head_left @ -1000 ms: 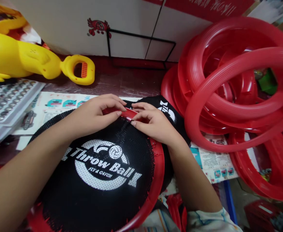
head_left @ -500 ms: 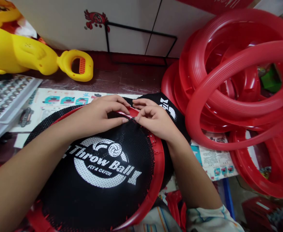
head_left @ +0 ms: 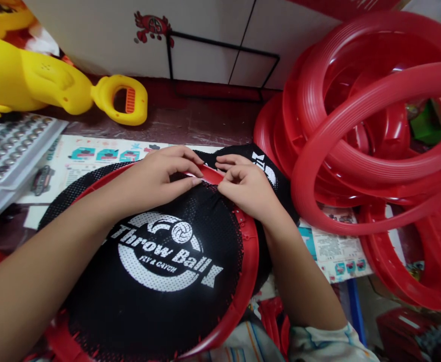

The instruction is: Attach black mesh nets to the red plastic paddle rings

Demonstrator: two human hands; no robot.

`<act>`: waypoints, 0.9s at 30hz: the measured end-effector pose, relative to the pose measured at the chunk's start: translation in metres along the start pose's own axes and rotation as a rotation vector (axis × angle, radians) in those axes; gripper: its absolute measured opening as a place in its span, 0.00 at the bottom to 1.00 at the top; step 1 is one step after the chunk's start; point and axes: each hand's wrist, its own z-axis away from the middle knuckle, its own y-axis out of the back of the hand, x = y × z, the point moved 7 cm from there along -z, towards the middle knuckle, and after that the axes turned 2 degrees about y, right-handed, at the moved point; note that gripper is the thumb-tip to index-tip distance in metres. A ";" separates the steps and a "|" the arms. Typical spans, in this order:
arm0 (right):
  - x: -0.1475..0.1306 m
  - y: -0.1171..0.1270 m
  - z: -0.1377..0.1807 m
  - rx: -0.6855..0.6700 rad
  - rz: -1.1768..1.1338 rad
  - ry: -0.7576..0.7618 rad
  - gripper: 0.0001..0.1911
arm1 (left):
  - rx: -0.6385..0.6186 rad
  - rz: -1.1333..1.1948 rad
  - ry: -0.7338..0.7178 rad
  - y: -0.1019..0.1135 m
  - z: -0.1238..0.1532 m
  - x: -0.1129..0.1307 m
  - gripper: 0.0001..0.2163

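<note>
In front of me lies a red plastic ring point(head_left: 247, 271) with black mesh fabric point(head_left: 130, 311) stretched across it, printed "Throw Ball" in white. My left hand point(head_left: 168, 173) rests over the ring's far edge, thumb and fingers pinching the fabric's border there. Just to its right, my right hand point(head_left: 245, 188) pinches the same border between thumb and forefinger. A short stretch of red rim shows between the two hands, and the mesh puckers below it. Another piece of black printed mesh point(head_left: 281, 201) lies behind, partly under my right hand.
Red plastic rings point(head_left: 311, 171) are piled at the right. A yellow duck-shaped toy point(head_left: 54, 83) with a looped handle lies at the far left, above a tray of small round metal parts point(head_left: 13, 148). A white box point(head_left: 205, 55) stands behind. Printed card point(head_left: 81, 151) covers the table.
My right hand has shifted slightly right along the rim, widening the gap between the hands. My left hand stays at nearly the same spot on the border.
</note>
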 end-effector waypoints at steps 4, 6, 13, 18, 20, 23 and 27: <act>0.001 0.000 0.000 -0.013 0.007 0.005 0.10 | 0.003 0.018 0.018 -0.001 0.000 -0.002 0.13; -0.001 -0.002 0.000 -0.039 0.047 0.025 0.10 | 0.002 0.020 0.026 -0.002 -0.001 -0.003 0.13; -0.012 -0.007 0.004 -0.149 0.107 0.096 0.03 | -0.002 0.025 0.065 -0.004 -0.003 -0.005 0.12; -0.015 -0.007 0.005 -0.075 0.137 0.078 0.06 | 0.028 0.036 0.082 -0.001 -0.003 -0.005 0.11; -0.014 -0.007 0.004 -0.069 0.116 0.067 0.07 | 0.029 0.042 0.080 -0.001 -0.003 -0.005 0.11; -0.010 -0.006 0.002 -0.088 0.037 0.057 0.07 | 0.039 0.064 0.075 0.002 -0.003 -0.005 0.12; -0.003 -0.005 0.000 -0.130 -0.043 0.044 0.07 | 0.074 0.071 0.070 0.005 -0.001 -0.004 0.12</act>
